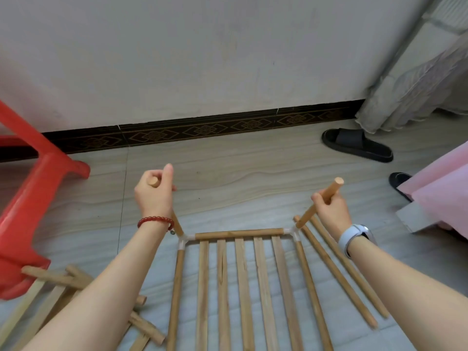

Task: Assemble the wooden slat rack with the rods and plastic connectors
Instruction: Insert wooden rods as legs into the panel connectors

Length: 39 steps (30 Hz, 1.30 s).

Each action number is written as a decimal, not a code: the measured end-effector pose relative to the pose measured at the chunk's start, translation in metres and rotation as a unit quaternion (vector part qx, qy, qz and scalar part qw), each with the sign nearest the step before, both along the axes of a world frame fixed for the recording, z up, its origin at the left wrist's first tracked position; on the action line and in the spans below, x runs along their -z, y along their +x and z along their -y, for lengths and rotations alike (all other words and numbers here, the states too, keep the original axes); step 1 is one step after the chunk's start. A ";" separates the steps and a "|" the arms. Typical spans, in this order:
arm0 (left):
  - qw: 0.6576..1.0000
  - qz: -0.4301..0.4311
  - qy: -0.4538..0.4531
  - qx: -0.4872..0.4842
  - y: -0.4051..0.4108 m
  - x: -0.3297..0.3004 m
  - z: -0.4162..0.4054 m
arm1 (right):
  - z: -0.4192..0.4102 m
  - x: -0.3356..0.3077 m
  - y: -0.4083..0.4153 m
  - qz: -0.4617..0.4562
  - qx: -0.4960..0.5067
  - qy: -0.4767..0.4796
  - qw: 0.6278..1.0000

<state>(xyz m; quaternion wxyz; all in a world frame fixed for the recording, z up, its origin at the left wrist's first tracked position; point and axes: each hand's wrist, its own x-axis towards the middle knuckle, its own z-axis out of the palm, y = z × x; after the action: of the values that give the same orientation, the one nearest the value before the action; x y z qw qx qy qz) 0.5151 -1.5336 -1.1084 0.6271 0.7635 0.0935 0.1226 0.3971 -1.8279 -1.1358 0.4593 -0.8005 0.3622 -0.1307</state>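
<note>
While the slat rack (pixel 243 287) lies flat on the floor at six o'clock, we see a red plastic stool (pixel 33 206) at nine and a black slipper (pixel 355 145) at two. Our left hand (pixel 154 192) grips one upright rod (pixel 152 182), our right hand (pixel 331 209) another (pixel 321 201), each seated in a corner connector (pixel 293 233). Loose rods (pixel 339 269) lie at four; our left forearm covers spare pieces (pixel 76 279) at eight.
</note>
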 end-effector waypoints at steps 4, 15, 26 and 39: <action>0.999 0.036 0.007 0.000 0.005 -0.009 -0.006 | -0.004 -0.035 0.019 0.125 0.086 0.044 0.988; 0.996 0.063 -0.050 0.039 0.011 -0.004 0.010 | 0.005 -0.032 0.048 0.199 0.147 0.085 0.965; 0.995 -0.024 -0.018 0.100 0.003 -0.013 0.001 | 0.005 -0.036 0.030 0.134 0.083 0.075 0.985; 0.994 -0.041 -0.022 0.094 0.013 -0.014 -0.001 | 0.014 -0.022 0.042 0.093 0.081 -0.066 0.990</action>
<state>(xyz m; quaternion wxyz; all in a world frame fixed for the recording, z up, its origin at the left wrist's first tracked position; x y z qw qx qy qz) 0.5278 -1.5326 -1.0943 0.6480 0.7595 0.0494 0.0292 0.4393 -1.8420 -1.1139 0.4254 -0.7813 0.3721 -0.2647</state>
